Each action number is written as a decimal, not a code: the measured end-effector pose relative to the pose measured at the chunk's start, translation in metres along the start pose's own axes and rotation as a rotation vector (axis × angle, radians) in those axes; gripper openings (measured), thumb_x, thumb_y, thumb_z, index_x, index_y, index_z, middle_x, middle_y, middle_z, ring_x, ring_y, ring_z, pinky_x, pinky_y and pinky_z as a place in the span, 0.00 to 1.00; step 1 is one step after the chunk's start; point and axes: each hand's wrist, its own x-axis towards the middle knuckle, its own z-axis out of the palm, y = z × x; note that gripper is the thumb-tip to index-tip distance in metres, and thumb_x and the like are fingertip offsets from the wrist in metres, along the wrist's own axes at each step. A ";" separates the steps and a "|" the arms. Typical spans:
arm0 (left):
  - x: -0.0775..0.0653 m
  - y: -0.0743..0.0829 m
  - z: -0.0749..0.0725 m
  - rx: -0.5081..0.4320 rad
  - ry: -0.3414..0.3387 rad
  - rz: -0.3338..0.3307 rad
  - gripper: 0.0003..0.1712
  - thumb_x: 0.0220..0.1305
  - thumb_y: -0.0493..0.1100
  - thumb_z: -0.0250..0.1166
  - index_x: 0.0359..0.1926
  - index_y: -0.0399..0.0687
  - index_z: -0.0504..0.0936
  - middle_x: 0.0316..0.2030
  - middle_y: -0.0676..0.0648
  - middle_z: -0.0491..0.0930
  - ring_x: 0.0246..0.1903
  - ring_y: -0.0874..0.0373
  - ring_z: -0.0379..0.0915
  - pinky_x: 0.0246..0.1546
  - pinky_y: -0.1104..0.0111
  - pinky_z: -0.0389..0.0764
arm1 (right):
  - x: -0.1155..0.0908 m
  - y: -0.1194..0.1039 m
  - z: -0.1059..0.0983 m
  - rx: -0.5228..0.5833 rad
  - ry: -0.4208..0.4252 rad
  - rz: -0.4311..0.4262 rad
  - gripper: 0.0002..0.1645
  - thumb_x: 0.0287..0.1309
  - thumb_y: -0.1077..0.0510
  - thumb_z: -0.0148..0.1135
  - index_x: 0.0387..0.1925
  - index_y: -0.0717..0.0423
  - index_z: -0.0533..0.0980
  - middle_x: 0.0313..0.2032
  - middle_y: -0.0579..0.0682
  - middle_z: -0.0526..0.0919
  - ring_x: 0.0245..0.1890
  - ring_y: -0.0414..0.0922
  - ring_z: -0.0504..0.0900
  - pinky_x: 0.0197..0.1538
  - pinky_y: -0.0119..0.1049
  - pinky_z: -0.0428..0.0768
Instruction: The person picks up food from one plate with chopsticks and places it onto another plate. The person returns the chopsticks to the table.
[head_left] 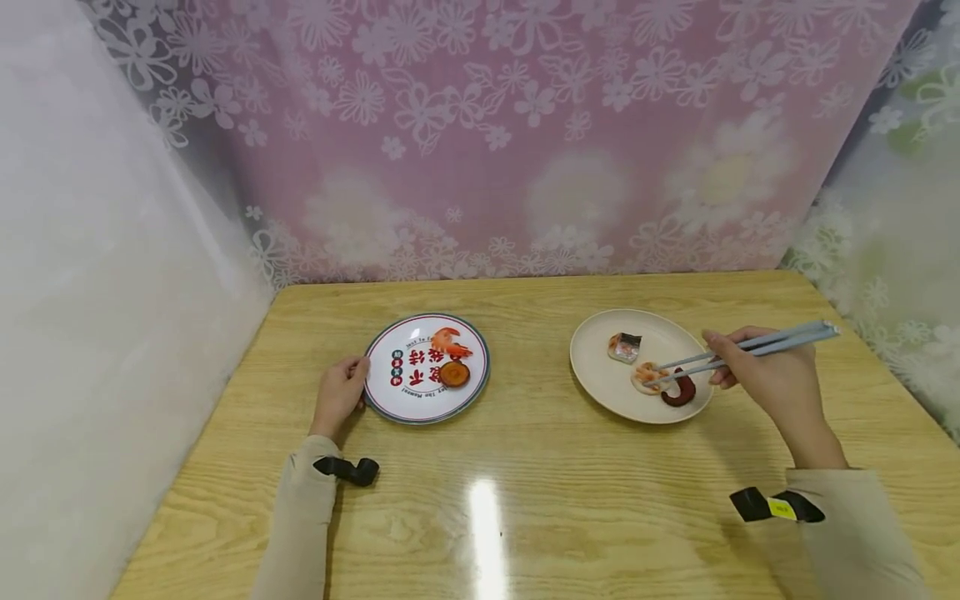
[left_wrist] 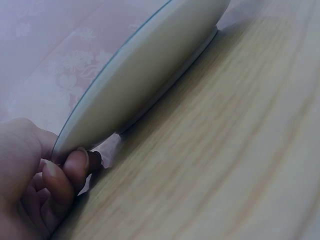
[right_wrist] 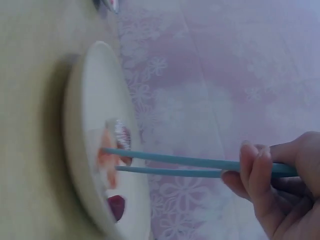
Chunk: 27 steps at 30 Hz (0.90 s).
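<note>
My left hand [head_left: 342, 388] pinches the left rim of a white plate [head_left: 382, 392] with red lettering, thumb above and fingers under the edge. A shrimp [head_left: 449, 342] and a round brown slice [head_left: 453, 374] lie on that plate. In my right hand [head_left: 772, 379] is a pair of blue-grey chopsticks [head_left: 780, 339], reaching over a cream plate [head_left: 600, 387]. Their tips are at a pale orange-and-white food piece [head_left: 647, 379]. Beside it on the cream plate sit a dark red curved piece [head_left: 679, 390] and a sushi-like piece with a dark band [head_left: 625, 347].
Both plates stand on a wood-grain table [head_left: 525, 450], with a gap between them. Behind hangs a pink floral curtain [head_left: 525, 167]. Pale sheets [head_left: 112, 250] close off the sides. Each wrist wears a black strap mount [head_left: 347, 469].
</note>
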 end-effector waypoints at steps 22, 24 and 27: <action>-0.001 -0.004 0.001 0.005 0.011 0.000 0.21 0.74 0.45 0.51 0.55 0.32 0.77 0.21 0.47 0.74 0.13 0.61 0.66 0.15 0.71 0.70 | 0.003 0.044 0.012 0.682 0.270 0.080 0.21 0.65 0.52 0.58 0.26 0.65 0.82 0.16 0.54 0.83 0.16 0.43 0.83 0.22 0.31 0.79; -0.001 -0.005 0.002 0.001 0.013 0.013 0.21 0.73 0.45 0.51 0.55 0.32 0.77 0.21 0.47 0.74 0.12 0.61 0.66 0.15 0.71 0.70 | 0.003 0.048 0.013 0.752 0.258 0.094 0.22 0.65 0.52 0.58 0.26 0.67 0.82 0.17 0.55 0.83 0.16 0.44 0.84 0.22 0.32 0.80; -0.001 -0.007 0.002 -0.004 0.009 0.020 0.21 0.73 0.45 0.51 0.55 0.31 0.76 0.21 0.47 0.74 0.13 0.61 0.66 0.15 0.71 0.70 | 0.003 0.052 0.013 0.866 0.225 0.125 0.22 0.66 0.53 0.57 0.26 0.67 0.82 0.18 0.56 0.83 0.16 0.45 0.84 0.22 0.32 0.80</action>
